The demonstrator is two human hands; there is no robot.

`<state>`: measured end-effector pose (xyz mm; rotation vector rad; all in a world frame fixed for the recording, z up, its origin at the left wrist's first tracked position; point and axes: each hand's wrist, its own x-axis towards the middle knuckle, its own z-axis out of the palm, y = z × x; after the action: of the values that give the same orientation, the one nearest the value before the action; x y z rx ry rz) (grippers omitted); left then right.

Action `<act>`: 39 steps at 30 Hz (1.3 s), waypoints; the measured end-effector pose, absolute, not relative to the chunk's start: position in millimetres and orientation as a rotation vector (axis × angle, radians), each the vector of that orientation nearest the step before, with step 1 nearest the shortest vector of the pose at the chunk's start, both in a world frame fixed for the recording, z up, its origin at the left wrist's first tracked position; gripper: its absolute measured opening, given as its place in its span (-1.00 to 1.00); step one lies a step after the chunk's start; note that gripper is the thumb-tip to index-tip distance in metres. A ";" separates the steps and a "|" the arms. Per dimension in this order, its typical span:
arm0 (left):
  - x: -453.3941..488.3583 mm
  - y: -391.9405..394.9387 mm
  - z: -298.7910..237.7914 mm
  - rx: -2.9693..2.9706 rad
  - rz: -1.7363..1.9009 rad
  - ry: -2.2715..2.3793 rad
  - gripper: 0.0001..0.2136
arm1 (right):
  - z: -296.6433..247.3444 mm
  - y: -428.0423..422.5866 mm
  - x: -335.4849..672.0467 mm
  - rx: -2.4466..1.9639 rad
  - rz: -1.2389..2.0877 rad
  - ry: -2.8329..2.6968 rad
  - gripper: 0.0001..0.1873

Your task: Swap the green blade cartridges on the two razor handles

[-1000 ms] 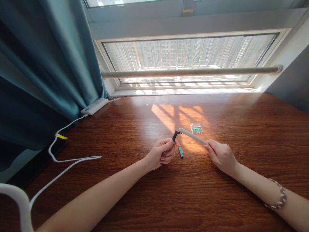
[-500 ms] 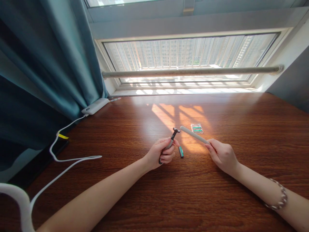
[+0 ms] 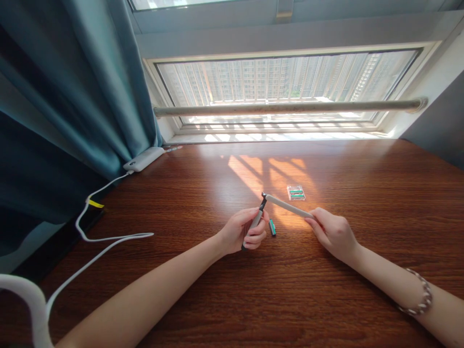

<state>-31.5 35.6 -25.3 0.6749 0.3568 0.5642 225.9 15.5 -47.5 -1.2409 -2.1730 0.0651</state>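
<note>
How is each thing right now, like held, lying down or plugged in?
Razor: tilted, head up, held
Left hand: closed around razor
Stick: slanted, held, tip seemingly touching razor
Right hand: gripping stick's end
Cartridge: lying on table
Case: lying flat; can't tell if shut
White box: cable plugged in
Curtain: drawn aside
Bracelet: worn

Daylight pours through the window (image 3: 290, 79) ahead — glare washing it pale — and throws a warm patch (image 3: 248, 169), striped with bar-like shadows, onto the tabletop (image 3: 224, 297). The curtain (image 3: 43, 179) sinks into deep shade in its lower folds. Wide-angle distortion stretches the outer edges, and fine detail on the small razor (image 3: 257, 219) is soft.
</note>
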 end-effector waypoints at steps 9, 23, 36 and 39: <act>-30.8 35.1 -27.1 0.733 0.595 0.350 -0.82 | -46.9 14.9 225.3 -1.241 0.075 -2.165 -0.80; -26.7 33.4 -27.3 0.804 0.608 0.381 -0.92 | -45.9 14.0 225.2 -1.202 0.097 -2.214 -0.83; -31.3 37.3 -30.1 0.739 0.602 0.337 -0.73 | -44.4 12.8 224.1 -1.185 0.067 -2.201 -0.82; -33.3 38.7 -28.6 0.682 0.583 0.341 -0.67 | -44.8 13.5 224.6 -1.224 0.027 -2.159 -0.80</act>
<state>-33.3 38.7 -28.6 0.6823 0.3414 0.5834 224.6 13.5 -44.8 -1.2236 -2.1593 0.0268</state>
